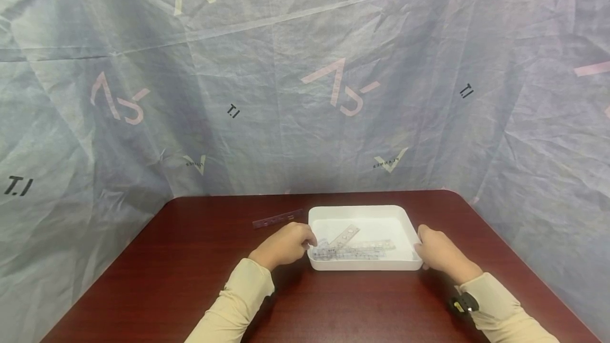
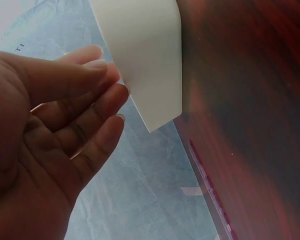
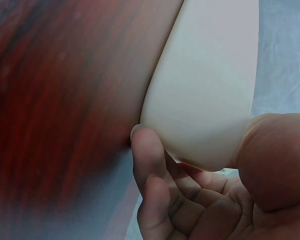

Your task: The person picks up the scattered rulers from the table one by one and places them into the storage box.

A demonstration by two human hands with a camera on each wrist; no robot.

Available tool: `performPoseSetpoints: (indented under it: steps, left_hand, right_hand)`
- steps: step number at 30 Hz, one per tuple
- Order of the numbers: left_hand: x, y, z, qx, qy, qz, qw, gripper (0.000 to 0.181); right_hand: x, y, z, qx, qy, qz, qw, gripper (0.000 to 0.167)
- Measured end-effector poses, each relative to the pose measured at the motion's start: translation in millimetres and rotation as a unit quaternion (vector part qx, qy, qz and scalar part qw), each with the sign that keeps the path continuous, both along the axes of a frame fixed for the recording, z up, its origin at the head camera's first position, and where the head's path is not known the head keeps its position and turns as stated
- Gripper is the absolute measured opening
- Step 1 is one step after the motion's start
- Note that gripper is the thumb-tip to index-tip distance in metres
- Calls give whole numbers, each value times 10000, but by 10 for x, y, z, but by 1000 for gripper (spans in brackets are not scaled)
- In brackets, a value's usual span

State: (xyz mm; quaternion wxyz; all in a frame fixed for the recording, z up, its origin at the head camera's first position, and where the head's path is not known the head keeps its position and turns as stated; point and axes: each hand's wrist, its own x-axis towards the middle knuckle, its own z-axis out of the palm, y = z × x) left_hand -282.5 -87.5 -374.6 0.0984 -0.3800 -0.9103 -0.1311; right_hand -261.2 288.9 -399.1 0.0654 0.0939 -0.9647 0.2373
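Observation:
A white rectangular tray [image 1: 366, 265] stands on the table with several clear plastic rulers [image 1: 352, 250] inside, mostly toward its left and front. At its right end, my right hand [image 1: 440, 250] grips the tray, fingers at the lower edge and thumb up by the rim in the right wrist view. My left hand [image 1: 286, 242] is at the left end, its loosely bent fingertips close to the rim; the left wrist view shows thumb and fingers not closed round the wall. A purple-tinted ruler [image 1: 277, 219] lies on the table behind the left hand.
The dark red wooden table [image 1: 200, 258] has rounded far corners. Grey printed cloth [image 1: 286, 136] hangs behind it and along both sides. A black band with a small device [image 1: 464, 303] sits at the right wrist.

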Motion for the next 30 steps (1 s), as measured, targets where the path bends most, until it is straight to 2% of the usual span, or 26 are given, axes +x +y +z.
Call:
performPoseSetpoints:
  steps: [11, 22, 25, 30]
  left_hand:
    - [5, -17, 6, -21, 71, -30, 10000, 29]
    - [-10, -118, 126, 322, 285, -36, 9991, 16]
    - [-16, -174, 173, 433, 344, 220, 9982, 11]
    - [-30, -289, 253, 598, 519, 849, 9932, 7]
  right_hand:
    - [6, -11, 6, -1, -45, -58, 10000, 10]
    - [6, -10, 22, 5, -15, -14, 10000, 10]
    - [5, -9, 25, 8, -3, -20, 10000, 10]
    - [5, -7, 23, -28, -45, -31, 10000, 10]
